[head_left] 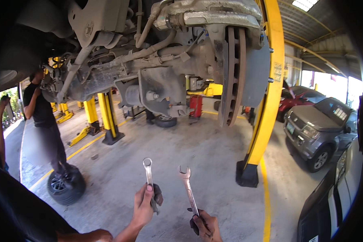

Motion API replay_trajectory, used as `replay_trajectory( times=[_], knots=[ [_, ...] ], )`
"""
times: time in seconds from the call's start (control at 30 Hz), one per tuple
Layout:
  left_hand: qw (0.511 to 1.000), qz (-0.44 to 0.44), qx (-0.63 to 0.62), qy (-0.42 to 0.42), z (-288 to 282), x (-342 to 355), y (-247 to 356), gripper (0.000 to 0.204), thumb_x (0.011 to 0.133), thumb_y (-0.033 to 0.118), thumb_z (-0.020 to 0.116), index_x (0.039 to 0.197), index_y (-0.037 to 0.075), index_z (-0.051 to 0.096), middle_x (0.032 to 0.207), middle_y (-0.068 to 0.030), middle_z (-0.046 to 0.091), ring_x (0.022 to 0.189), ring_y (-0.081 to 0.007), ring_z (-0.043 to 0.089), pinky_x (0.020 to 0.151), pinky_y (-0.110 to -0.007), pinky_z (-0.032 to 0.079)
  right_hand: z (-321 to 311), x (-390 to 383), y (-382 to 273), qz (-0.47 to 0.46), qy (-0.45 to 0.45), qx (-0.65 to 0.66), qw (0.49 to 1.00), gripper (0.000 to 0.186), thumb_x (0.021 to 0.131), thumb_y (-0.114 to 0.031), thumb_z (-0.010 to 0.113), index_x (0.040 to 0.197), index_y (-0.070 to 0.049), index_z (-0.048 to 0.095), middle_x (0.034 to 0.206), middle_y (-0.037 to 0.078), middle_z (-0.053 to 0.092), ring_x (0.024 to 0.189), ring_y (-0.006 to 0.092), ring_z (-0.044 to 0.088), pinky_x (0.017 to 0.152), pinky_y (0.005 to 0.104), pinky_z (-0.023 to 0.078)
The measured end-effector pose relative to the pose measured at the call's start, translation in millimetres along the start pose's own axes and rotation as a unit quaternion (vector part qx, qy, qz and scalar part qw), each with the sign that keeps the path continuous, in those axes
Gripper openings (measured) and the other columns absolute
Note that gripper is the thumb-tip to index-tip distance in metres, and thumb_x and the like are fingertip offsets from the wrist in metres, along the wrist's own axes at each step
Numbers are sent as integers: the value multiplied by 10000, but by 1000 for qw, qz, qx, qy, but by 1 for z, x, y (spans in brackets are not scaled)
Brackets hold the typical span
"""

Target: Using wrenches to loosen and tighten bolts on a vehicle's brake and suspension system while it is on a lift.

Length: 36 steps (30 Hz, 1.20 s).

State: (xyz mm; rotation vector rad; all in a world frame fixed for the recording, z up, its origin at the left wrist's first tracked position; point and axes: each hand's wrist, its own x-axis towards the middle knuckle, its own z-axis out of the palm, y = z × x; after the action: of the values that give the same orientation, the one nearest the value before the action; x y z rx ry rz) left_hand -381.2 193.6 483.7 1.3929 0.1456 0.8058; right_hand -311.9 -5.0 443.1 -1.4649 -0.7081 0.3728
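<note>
My left hand is closed round a combination wrench, held upright with its ring end at the top. My right hand grips a second combination wrench, its open jaw pointing up and the shaft tilted slightly left. The two wrenches are side by side and apart. Dark patches cover the fingers of both hands. Above them hangs the underside of a raised vehicle, with a brake disc, a brake caliper and a dusty suspension bracket. Neither wrench touches the vehicle.
A yellow lift post stands at the right, with parked cars beyond, including a grey one. At left, a person in dark clothes stands by a wheel on the floor. A dark sleeve fills the lower left corner.
</note>
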Motion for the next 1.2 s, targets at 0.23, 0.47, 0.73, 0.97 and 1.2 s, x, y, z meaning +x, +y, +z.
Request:
replay_trajectory(
  times=[0.23,0.47,0.73,0.97,1.2],
  knots=[
    [972,-73,-208,-83,19,-3,-22,507,1053,371,473,1272,-84,517,955,-118,592,948,-279,585,862,-456,499,27,14,-8,-10,-30,-208,978,291,1006,-231,550,1183,-22,650,781,149,693,705,275,674,654,424,503],
    [996,8,-76,36,-17,2,-76,226,1046,252,556,1083,39,625,711,77,482,574,-39,409,489,-226,314,82,31,-8,36,-81,-178,980,388,1033,-165,517,1348,41,423,1219,292,554,1124,430,552,933,474,441],
    [995,72,-7,-62,-19,9,-39,316,1042,327,554,1014,45,694,846,-61,588,787,-137,569,702,-290,484,124,43,47,-23,135,-149,979,277,1028,-193,450,1127,60,507,1001,347,565,956,541,532,808,557,418],
    [924,337,82,-160,-6,98,75,272,1006,133,565,1239,8,629,917,-205,632,786,-317,645,701,-397,499,62,28,-113,-249,361,-379,815,112,956,-67,610,1038,9,614,743,184,617,625,285,622,577,404,479],
    [792,609,31,-3,62,199,228,277,970,243,651,1130,28,717,884,-182,705,764,-246,668,724,-363,501,14,65,-389,-321,471,-630,528,326,1031,-137,532,1318,-9,619,1157,188,701,1041,263,685,931,373,521]
  ],
)
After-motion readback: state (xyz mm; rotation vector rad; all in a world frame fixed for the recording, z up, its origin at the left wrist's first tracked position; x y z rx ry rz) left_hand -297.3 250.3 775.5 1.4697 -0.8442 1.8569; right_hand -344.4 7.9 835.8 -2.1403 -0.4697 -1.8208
